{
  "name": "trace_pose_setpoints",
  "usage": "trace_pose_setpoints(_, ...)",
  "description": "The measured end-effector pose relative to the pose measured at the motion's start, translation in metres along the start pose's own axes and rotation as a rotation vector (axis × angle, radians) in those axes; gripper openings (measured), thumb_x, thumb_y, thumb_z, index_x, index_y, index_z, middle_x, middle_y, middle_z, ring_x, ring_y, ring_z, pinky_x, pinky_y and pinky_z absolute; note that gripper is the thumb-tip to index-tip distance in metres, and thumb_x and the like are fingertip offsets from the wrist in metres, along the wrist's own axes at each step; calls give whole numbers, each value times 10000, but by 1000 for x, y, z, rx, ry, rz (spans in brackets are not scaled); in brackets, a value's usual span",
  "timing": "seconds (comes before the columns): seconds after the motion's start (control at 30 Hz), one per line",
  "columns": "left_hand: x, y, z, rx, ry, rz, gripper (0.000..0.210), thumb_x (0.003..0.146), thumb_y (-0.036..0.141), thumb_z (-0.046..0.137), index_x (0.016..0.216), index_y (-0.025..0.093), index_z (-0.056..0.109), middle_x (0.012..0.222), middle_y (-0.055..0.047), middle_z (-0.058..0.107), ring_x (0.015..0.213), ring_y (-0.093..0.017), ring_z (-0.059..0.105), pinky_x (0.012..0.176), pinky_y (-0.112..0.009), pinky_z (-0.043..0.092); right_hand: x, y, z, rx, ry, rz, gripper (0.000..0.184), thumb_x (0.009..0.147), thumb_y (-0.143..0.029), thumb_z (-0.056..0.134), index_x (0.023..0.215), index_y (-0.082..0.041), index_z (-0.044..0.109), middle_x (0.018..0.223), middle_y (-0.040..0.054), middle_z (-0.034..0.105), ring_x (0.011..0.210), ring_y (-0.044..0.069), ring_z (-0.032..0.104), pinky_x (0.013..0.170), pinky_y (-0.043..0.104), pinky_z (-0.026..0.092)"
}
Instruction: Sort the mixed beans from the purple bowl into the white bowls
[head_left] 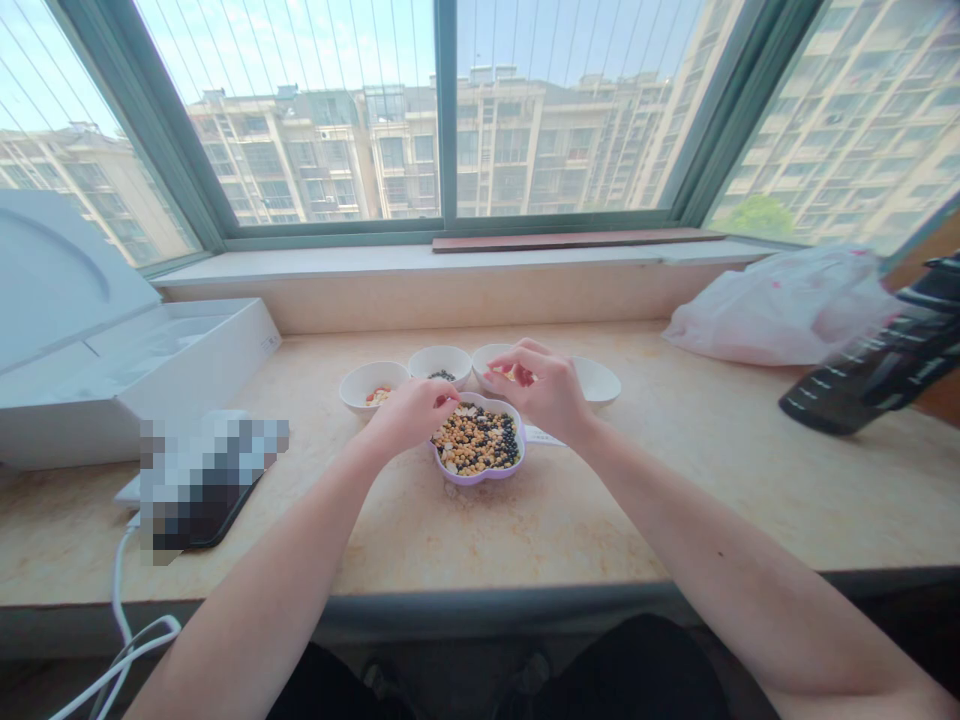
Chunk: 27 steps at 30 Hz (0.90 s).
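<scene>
My bare forearms [720,555] reach over the beige marbled tabletop [525,545] to a lilac, flower-shaped bowl [481,480] of mixed black and yellow beans [480,440]. I judge this as sorting by fingertip. My left hand [409,415] curls at its rim, my right hand [551,390] over a small round white bowl [489,358]; whether either grips anything, I cannot tell. Picking next calls for a light pinch.

daylight comes through wide windows [292,130] with grey-green frames [447,120], past which beige apartment blocks [525,140] stand under a pale blue sky [360,40], while inside a white sill [322,262] runs above a mottled beige counter [712,480]
</scene>
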<state>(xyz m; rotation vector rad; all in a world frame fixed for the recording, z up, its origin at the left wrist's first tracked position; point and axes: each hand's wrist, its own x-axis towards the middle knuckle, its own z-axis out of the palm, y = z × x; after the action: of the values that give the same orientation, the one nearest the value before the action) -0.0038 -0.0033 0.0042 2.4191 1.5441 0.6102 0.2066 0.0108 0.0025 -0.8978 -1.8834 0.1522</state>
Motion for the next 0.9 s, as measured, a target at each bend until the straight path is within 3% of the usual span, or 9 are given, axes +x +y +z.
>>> trace_pose_setpoints(0.23, 0, -1, 0, -1, -9, 19, 271, 929, 276, 514, 910, 210, 776, 678, -28, 690, 685, -174, 630, 662, -280, 441, -2, 0, 0, -87, -45, -27, 191, 916, -379, 649, 872, -222, 749, 799, 17, 626, 609, 117, 487, 617, 279, 409)
trace_pose_setpoints(0.37, 2, -3, 1, -66, -99, 92, 254, 901, 251, 541, 953, 201, 784, 747, -33, 719, 712, -165, 637, 661, -262, 444, 1, 12, 0, -126, -52, -22, 180, 906, -374, 658, 881, -221, 750, 783, 14, 630, 605, 123, 501, 620, 279, 412)
trace_pose_setpoints(0.47, 3, -2, 1, -97, -168, 145, 226, 873, 238, 575, 920, 194, 792, 837, -42, 747, 747, -160, 644, 673, -252, 452, 5, 33, -2, -204, -57, 60, 223, 934, -373, 614, 881, -203, 748, 785, 27, 648, 628, 141, 540, 655, 294, 430)
trace_pose_setpoints(0.63, 1, 1, 0, -107, -230, 181, 207, 849, 208, 586, 880, 196, 791, 900, -35, 763, 765, -155, 648, 681, -245, 458, 9, 59, -8, -335, -107, 173, 242, 964, -309, 553, 946, -176, 754, 930, 76, 713, 775, 190, 632, 754, 323, 462)
trace_pose_setpoints(0.9, 1, 1, 0, -87, -231, 205, 209, 865, 199, 581, 883, 189, 789, 948, -49, 765, 808, -170, 662, 728, -261, 487, 6, 61, -5, -465, -271, 208, 288, 978, -230, 499, 1086, -174, 760, 1106, 119, 701, 986, 252, 666, 880, 357, 473)
